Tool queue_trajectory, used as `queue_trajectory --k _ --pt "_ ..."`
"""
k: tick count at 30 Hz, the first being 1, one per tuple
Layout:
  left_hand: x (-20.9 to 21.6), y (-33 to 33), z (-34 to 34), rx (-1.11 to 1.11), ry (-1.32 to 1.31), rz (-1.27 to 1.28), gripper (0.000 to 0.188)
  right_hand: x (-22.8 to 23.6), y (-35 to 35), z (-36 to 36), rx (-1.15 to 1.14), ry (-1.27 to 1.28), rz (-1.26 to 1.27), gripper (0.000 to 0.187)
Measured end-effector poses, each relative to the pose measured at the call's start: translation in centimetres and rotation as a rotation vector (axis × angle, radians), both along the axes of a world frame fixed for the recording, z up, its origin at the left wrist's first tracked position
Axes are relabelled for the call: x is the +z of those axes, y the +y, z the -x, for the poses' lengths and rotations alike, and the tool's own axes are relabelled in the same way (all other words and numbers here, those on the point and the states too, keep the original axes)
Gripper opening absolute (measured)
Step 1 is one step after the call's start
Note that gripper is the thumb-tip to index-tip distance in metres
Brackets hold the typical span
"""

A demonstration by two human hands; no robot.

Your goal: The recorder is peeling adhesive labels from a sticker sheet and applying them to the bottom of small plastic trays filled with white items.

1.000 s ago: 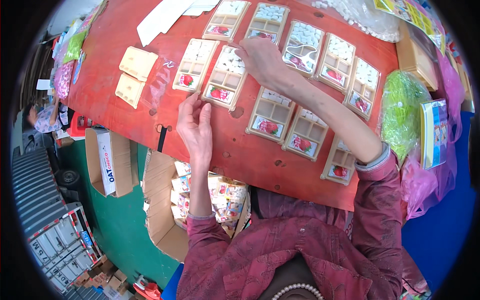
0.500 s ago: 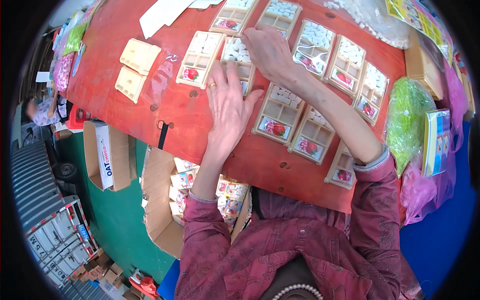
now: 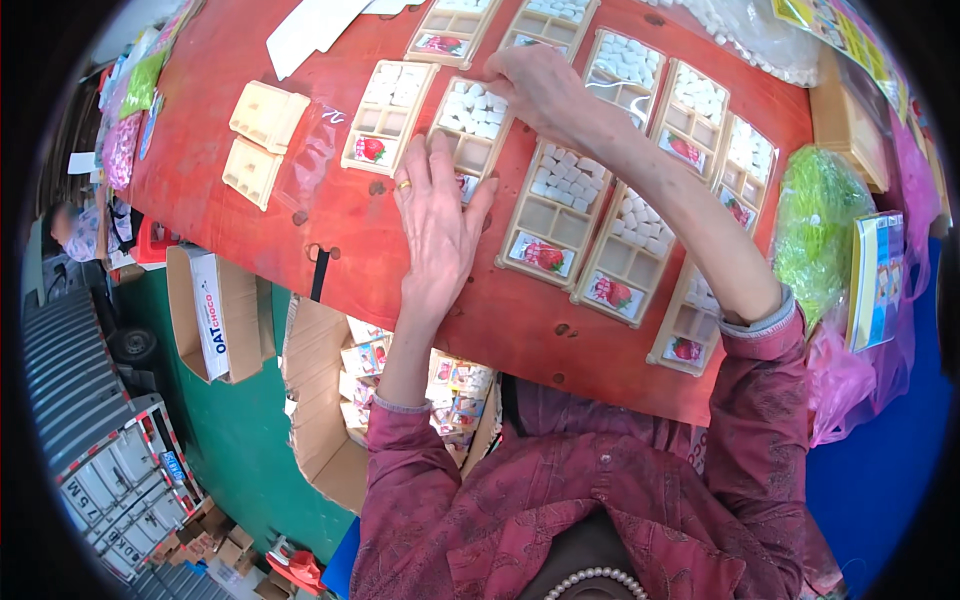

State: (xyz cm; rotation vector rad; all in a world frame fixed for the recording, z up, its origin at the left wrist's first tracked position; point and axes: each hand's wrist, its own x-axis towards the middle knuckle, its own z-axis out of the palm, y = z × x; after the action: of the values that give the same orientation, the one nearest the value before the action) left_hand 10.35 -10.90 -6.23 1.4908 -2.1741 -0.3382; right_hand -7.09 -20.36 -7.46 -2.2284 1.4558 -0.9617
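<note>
A beige compartment tray (image 3: 475,149) with white pellet-like pieces (image 3: 474,108) in its far section lies between my hands. My left hand (image 3: 438,215) rests along its near left side, fingers stretched out and thumb apart, partly covering a strawberry-printed packet (image 3: 466,186) in the near compartment. Over the tray's far right corner, my right hand (image 3: 552,95) has its fingers bent down and drawn together; whatever is at their tips is hidden. Beside it on the left is a similar tray (image 3: 385,120). More filled trays stand to the right, including one (image 3: 545,215) below my right forearm.
Two beige trays without visible contents (image 3: 268,115) sit at the left of the red table (image 3: 350,235). A clear bag of white pieces (image 3: 755,45) lies at the far right, with a green bag (image 3: 820,225) nearer. An open carton (image 3: 325,440) of small packets stands below the table edge.
My left hand has slid slightly left and nearer, uncovering more of the tray and its white pieces. My right hand stays over the far right corner. The whole view has shifted a little.
</note>
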Motion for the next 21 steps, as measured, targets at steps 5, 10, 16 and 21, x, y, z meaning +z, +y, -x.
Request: queue_trajectory --k 5,10,16,21 --pt "0.2 0.9 -0.5 0.007 -0.138 -0.119 0.066 0.1 1.4 0.0 0.066 -0.065 -0.119 0.012" --pt "-0.7 1.4 -0.4 0.012 -0.274 -0.083 0.069 0.3 2.0 0.3 0.080 -0.130 -0.179 0.010" --pt "-1.5 1.4 -0.9 0.012 -0.296 -0.023 0.068 1.8 5.6 -2.7 0.112 0.215 0.021 0.029" --pt "-0.3 0.9 -2.3 -0.104 -0.055 -0.066 0.060 0.0 6.9 -4.4 0.208 0.358 0.128 0.054"
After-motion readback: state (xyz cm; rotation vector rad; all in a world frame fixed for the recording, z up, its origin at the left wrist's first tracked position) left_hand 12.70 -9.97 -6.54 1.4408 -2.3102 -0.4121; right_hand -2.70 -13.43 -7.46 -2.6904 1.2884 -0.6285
